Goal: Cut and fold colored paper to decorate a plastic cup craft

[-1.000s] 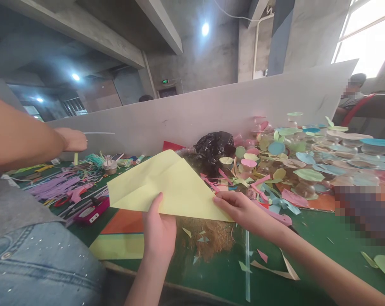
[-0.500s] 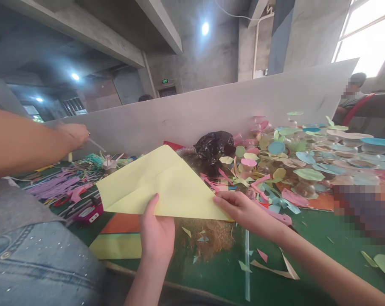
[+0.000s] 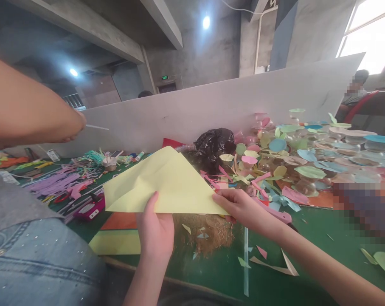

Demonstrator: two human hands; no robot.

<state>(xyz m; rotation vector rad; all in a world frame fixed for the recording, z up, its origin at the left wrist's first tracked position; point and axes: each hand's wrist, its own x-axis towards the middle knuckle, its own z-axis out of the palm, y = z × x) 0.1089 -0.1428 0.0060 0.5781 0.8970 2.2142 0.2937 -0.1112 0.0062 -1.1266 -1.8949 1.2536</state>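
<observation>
Head view: left hand (image 3: 155, 229) pinches the yellow paper (image 3: 167, 182) by its lower edge; right hand (image 3: 243, 208), fingers closed, clamps its corner so the sheet stretches taut.

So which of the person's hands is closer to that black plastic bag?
The right hand. It pinches the corner of the yellow paper just below and right of the black bag; the left hand grips the bottom edge farther down and left.

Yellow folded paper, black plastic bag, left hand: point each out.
yellow folded paper (image 3: 167, 182), head view, middle of its face
black plastic bag (image 3: 215, 144), head view, crumpled middle
left hand (image 3: 156, 231), head view, middle of hand
</observation>
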